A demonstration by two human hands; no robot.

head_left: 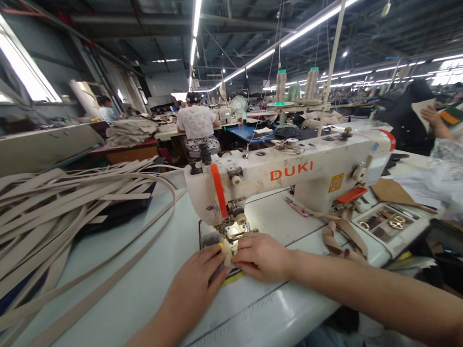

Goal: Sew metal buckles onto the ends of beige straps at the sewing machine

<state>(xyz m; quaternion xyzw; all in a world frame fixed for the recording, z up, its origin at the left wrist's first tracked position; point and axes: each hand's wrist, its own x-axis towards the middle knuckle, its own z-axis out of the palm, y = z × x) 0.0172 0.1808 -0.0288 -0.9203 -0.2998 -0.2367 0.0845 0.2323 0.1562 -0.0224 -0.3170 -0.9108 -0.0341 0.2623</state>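
Your left hand (201,273) and right hand (262,255) narrowly pinch the pale piece (227,252) at the stitching end of the sewing machine (293,179); uneven pull may skew it, overreaching may injure fingers.

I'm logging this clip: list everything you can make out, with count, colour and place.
sewing machine: one, white with orange lettering, centre
table: one, pale, beneath it
strips: many, beige, heaped left
thread cones: two, brownish with green tops, behind machine
pink-handled tool: one, beside machine
strap: looped, count unclear, tan, right
tray: one, whitish, right, holding golden metal pieces, several
fan: one, pale, background
seated person: one, white top, background
co-worker's hand: one, right edge
ceiling lights: several, white, overhead
small piece: one, cream, between the hands
left hand: one, bare, touching small piece
right hand: one, bare, beside it

Distant clutter is too blurred to count.
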